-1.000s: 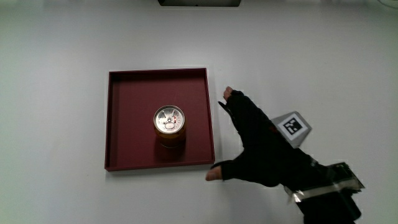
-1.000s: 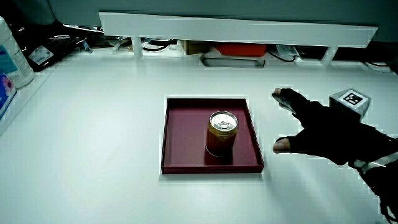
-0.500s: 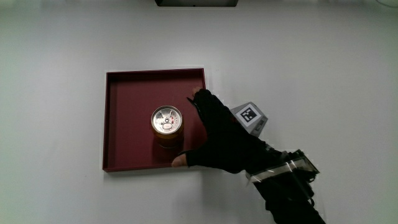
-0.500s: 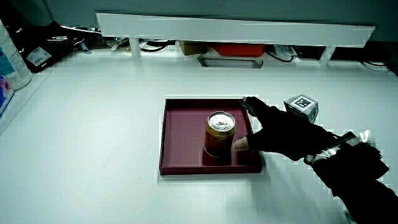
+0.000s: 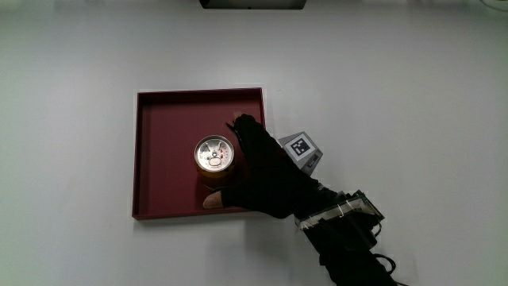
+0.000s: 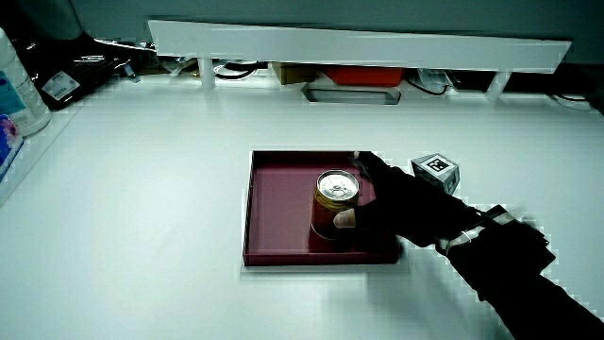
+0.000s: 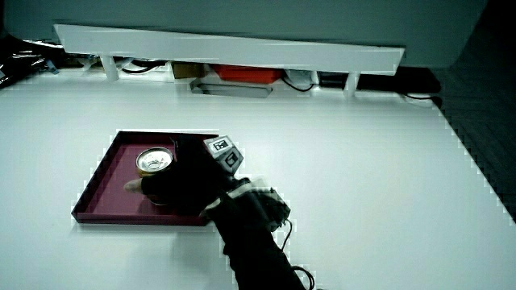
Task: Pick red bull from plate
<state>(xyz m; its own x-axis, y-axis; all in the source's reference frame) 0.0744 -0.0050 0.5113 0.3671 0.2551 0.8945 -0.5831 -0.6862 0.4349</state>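
Observation:
A gold-topped red bull can (image 5: 214, 152) stands upright near the middle of a dark red square plate (image 5: 167, 119). The gloved hand (image 5: 242, 165) reaches over the plate's rim and wraps the can's side, with the thumb low on the side nearer the person and the fingers curled round the side away from the person. In both side views the can (image 6: 337, 186) (image 7: 154, 161) rests on the plate (image 6: 278, 203) (image 7: 101, 193) with the hand (image 6: 377, 203) (image 7: 184, 181) closed against it. The patterned cube (image 5: 300, 148) rides on the hand's back.
A low white partition (image 6: 359, 42) runs along the table's edge farthest from the person, with cables and small items under it. A white bottle (image 6: 17, 85) stands at the table's edge in a side view.
The hand has moved from beside the plate over its rim to the can, and its fingers and thumb have closed round the can. The can stays in place.

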